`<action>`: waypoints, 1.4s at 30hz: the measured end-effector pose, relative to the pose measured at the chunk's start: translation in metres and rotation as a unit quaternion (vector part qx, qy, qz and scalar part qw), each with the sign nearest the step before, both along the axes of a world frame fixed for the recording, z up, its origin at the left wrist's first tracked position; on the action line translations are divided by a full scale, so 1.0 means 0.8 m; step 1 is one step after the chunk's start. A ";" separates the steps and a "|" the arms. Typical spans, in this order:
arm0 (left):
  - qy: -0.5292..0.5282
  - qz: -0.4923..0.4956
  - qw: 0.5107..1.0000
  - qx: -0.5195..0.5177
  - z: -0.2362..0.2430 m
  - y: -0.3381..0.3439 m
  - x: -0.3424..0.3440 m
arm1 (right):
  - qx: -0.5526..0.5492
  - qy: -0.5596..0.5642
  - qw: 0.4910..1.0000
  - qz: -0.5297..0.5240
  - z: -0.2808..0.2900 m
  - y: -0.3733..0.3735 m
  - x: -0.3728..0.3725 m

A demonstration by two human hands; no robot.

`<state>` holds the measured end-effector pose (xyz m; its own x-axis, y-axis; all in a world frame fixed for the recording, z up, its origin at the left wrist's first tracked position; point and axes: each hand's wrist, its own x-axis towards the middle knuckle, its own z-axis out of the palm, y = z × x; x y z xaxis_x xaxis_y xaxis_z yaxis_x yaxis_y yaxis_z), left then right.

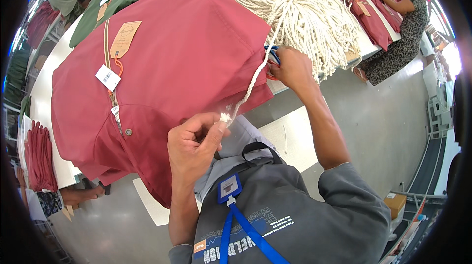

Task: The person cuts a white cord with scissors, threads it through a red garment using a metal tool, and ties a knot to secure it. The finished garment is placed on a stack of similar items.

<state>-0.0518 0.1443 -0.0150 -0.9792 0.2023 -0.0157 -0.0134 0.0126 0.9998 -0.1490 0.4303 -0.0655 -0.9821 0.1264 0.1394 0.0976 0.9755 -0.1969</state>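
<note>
Pale workshop surface, loaded; hands apart: left hand pinches one white cord by its end, right hand grips one blue-handled tool, type unclear; one cord drawn out, many left in heap, uncountable; beside it one red garment, one brown tag, one white tag

Rough cord, smooth matt cloth

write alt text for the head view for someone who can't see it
A left hand pinches the end of a white rope, while the right hand grips a partly hidden blue object beside a large red fabric item with a zip and tags. Beyond it lies a heap of white ropes.
</note>
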 end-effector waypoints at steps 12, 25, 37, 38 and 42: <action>-0.155 -0.135 0.956 0.208 -0.012 0.009 -0.023 | -0.464 0.088 0.865 -0.171 0.048 0.072 0.233; -0.176 -0.171 0.963 0.109 -0.005 0.026 -0.010 | -0.745 -0.044 0.651 0.134 0.025 -0.089 0.166; -0.213 -0.209 0.953 0.054 -0.014 0.014 -0.007 | -0.732 -0.053 0.662 0.154 0.007 -0.089 0.162; -0.212 -0.212 0.952 0.056 -0.016 0.015 -0.007 | -0.736 -0.052 0.657 0.154 0.004 -0.089 0.164; -0.195 -0.221 0.954 0.057 -0.024 0.027 -0.009 | -0.753 -0.033 0.642 0.138 0.001 -0.083 0.169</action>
